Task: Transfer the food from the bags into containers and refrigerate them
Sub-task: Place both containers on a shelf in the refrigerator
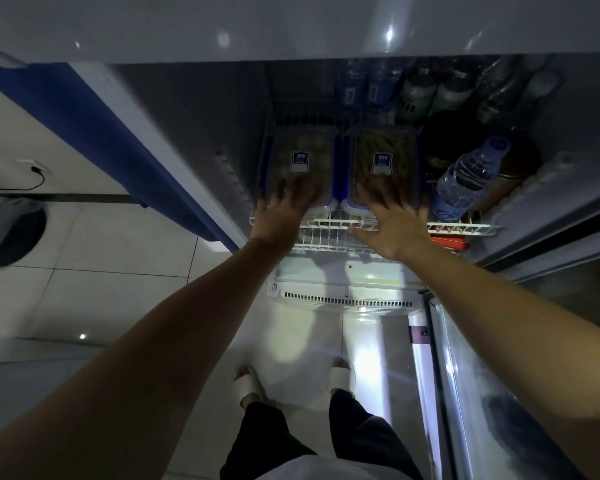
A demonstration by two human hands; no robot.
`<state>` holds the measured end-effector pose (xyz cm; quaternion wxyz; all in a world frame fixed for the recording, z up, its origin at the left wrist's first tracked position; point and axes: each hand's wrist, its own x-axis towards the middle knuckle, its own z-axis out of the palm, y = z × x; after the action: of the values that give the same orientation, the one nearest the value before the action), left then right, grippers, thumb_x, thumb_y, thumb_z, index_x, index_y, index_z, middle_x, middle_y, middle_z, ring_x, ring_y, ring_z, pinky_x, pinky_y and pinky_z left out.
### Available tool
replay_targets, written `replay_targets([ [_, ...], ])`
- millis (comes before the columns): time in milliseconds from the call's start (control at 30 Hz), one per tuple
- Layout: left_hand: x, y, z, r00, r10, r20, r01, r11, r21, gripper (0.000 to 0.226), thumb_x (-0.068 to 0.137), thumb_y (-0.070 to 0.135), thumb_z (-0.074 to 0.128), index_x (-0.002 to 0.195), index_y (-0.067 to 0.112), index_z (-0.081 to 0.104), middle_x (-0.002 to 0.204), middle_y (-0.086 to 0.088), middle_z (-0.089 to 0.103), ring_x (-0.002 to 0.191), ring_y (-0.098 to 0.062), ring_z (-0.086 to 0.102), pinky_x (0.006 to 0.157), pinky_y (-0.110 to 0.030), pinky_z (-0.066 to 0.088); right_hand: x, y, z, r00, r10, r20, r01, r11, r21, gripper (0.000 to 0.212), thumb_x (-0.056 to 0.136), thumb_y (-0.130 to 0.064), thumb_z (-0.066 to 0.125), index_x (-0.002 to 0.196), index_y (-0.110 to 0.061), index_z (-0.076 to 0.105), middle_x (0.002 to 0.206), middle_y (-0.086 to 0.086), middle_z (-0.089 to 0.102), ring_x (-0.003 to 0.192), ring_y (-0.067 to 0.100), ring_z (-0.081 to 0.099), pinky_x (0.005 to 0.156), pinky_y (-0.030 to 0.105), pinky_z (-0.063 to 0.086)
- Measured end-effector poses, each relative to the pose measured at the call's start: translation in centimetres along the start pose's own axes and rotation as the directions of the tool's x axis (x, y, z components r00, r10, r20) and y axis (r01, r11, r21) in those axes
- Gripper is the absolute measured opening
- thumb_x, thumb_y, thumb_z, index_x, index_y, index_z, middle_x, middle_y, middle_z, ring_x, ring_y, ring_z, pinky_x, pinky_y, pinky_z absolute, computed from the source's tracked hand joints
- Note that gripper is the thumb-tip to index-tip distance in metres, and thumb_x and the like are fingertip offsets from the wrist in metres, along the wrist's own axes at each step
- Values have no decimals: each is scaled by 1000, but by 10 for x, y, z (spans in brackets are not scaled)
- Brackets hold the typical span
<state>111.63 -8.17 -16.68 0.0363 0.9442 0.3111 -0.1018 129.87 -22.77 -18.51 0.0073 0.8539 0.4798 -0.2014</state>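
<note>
Two clear lidded containers with blue clips stand side by side on the white wire shelf [329, 225] inside the open fridge. The left container [300, 157] holds brownish food, and the right container [383, 157] holds long greenish-brown pieces. Each lid carries a small label. My left hand [284, 211] lies with straight, spread fingers on the near end of the left container. My right hand [387, 220] lies the same way on the near end of the right container. Neither hand curls round anything.
A water bottle [465, 180] lies tilted to the right of the containers, with dark jars behind it. More bottles and cans [420, 91] stand at the back. The fridge door [499, 375] is open at right. A blue cabinet side [94, 133] is at left. Below are white floor tiles.
</note>
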Motion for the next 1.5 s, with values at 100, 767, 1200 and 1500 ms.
replay_targets([
  [100, -9, 9, 11, 1000, -30, 6, 30, 1000, -2, 106, 86, 23, 64, 156, 36, -14, 167, -13, -6, 153, -36, -7, 120, -65, 4, -5, 0, 3, 1000, 1, -3, -1, 1000, -8, 90, 83, -85, 34, 151, -51, -16, 165, -9, -19, 154, 26, -8, 118, 60, -9],
  [767, -77, 92, -43, 932, 361, 22, -359, 932, -55, 85, 90, 77, 33, 157, 41, -5, 166, 4, -18, 154, -31, -12, 122, -54, -8, -229, 32, -29, 902, 282, -326, -208, 947, 244, 86, 77, -83, 19, 153, -44, 26, 168, -7, 5, 154, 19, -3, 119, 58, 0],
  [1200, -166, 308, -203, 269, 915, -301, -962, 270, -41, 86, 92, 63, 51, 158, 39, 1, 168, 0, -9, 154, -28, -8, 124, -51, 0, -532, 24, -122, 232, 600, -766, -722, 633, 277, 64, 88, -59, 47, 135, -18, 59, 143, 14, 54, 132, 35, 49, 106, 58, 35],
  [1500, -231, 391, -200, 128, 981, -145, -972, 153, 176, 93, 86, 55, 59, 158, 35, 4, 168, 0, 3, 154, -31, -1, 120, -60, -3, -559, 9, -77, 201, 891, -406, -881, 346, 324, 103, 62, -74, 27, 157, -33, 21, 165, -5, 23, 151, 24, 21, 120, 51, 14],
])
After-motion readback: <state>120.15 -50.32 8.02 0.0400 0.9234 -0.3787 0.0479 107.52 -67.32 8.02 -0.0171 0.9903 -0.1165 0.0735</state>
